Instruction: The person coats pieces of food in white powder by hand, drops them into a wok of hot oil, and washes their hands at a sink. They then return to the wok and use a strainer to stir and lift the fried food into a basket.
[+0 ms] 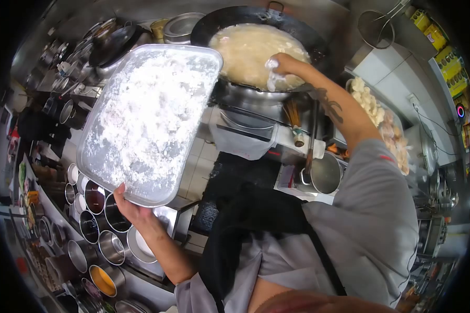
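Note:
My left hand grips the near corner of a metal tray, thumb over the rim. White flour lies thick and lumpy over the tray's bottom, and the tray tilts beside the stove. Over a large black wok reaches my right hand, its fingers drawn together and caked in white. Just under the fingers, a white mass overlaps the pale, foamy oil; I cannot tell how much of it is food held in them.
A wire strainer hangs at upper right. Below the wok are a bamboo brush and a pot. Pale food pieces lie right of my arm. Several metal containers stand at lower left, near a lidded pot farther up.

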`<state>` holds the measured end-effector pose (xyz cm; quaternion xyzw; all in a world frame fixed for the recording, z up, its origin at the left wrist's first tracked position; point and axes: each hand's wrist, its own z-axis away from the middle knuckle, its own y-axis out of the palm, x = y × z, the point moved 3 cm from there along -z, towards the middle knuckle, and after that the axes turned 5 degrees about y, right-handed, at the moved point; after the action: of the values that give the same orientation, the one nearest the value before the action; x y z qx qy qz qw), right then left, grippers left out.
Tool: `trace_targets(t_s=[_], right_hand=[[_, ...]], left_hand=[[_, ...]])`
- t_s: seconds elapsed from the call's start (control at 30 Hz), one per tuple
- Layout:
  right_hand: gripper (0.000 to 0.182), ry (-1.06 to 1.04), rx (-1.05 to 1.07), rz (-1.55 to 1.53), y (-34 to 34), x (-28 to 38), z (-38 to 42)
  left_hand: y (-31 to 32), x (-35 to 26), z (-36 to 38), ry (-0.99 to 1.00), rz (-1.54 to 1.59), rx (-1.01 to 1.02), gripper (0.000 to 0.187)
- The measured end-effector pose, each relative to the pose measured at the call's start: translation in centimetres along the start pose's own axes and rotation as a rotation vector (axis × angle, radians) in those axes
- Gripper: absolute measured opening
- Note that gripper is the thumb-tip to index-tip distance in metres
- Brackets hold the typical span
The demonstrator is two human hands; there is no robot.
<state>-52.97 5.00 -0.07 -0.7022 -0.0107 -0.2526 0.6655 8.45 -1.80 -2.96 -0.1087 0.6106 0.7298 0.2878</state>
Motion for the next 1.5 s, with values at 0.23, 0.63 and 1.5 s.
trace_targets(t_s=[0.23,0.63,1.5], right_hand=[[0.058,0.134,-0.034,-0.027,-6.3,3.7,-1.3],[0.044,-0.297,-0.457,0.126,-16.1,17.3,-2.5],[0.037,-0.458,0.145,0.11,-3.3,35.7,-3.6]], left_hand=[[0.8,0.4,0.8,0.078,-0.051,0.02,0.06],[2.1,0.5,2.6,0.148,-0.123,0.065,0.06],[5.7,7.4,0.7,-0.021,-0.077,0.343,0.048]])
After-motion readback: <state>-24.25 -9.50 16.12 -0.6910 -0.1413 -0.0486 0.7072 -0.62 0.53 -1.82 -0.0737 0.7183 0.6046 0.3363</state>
